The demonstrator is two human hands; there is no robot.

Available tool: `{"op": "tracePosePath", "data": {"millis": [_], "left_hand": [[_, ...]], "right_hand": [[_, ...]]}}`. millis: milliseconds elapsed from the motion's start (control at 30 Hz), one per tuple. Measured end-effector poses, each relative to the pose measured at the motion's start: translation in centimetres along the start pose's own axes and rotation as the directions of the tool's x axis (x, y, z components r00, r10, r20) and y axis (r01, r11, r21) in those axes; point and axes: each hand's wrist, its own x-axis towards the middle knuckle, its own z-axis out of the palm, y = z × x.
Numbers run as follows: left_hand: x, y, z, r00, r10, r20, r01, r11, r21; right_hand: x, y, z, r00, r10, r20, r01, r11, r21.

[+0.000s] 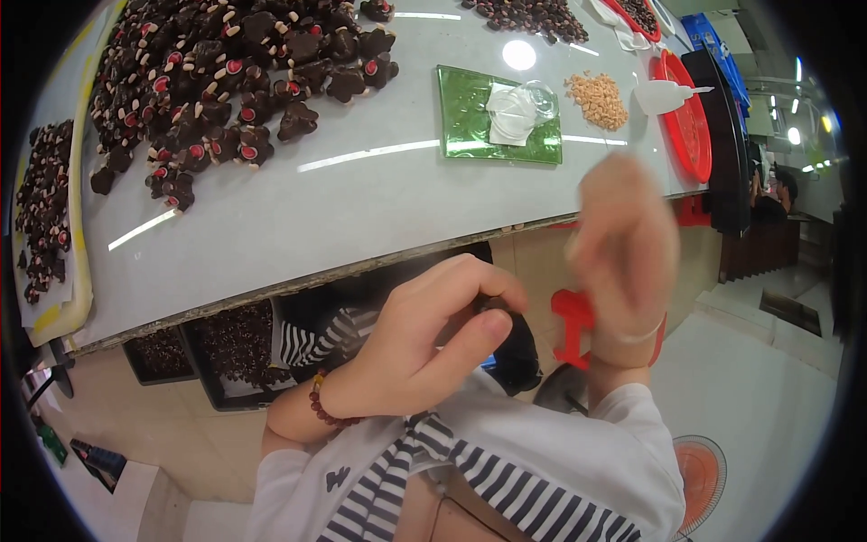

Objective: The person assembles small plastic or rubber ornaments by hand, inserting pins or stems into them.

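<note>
My left hand [442, 330] is in front of the table edge, its thumb and fingers closed round a small dark brown piece [492, 304], mostly hidden by the fingers. To its right, my right hand [628, 235] is raised near the table edge and smeared by motion, so its fingers cannot be made out. Beyond it lies a small heap of tan bits [596, 99]. A green mat [461, 117] nearby carries a white round pad [513, 113]. Beside the tan heap is a translucent white bottle with a thin nozzle [664, 96].
Dark brown bear-shaped pieces with red and cream parts [217, 90] cover the table's left. A yellow-edged tray [83, 262] holds more. A dark heap [528, 16] lies at the back, a red tray [686, 126] at right. Black bins [194, 370] stand underneath; a red stool [571, 321] is nearby.
</note>
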Motion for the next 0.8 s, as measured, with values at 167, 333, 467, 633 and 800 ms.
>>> {"op": "tracePosePath", "data": {"millis": [167,333,467,633,800], "left_hand": [[-0.3,1.2,-0.4,0.967,-0.222,0.127,0.245,0.947,-0.208],[-1.3,0.5,-1.1,0.980,-0.170,0.099,0.196,0.896,-0.398],[-1.4,1.0,-1.6,0.961,-0.248,0.125,0.276,0.801,-0.531],[-1.5,0.1,-1.7,0.993,-0.102,0.060,0.117,0.786,-0.606],[-1.7,-0.1,-1.6,0.996,-0.082,0.019,0.068,0.660,-0.748]], "right_hand": [[4.0,3.8,-4.7,0.981,0.007,0.195,0.058,0.944,-0.324],[6.3,4.5,-3.7,0.943,-0.016,0.333,0.139,0.926,-0.351],[6.5,4.3,-3.9,0.931,0.029,0.365,0.136,0.898,-0.419],[6.0,2.8,-3.4,0.961,0.051,0.271,0.066,0.912,-0.405],[1.8,0.1,0.7,0.990,0.138,-0.004,-0.131,0.951,0.281]]}}
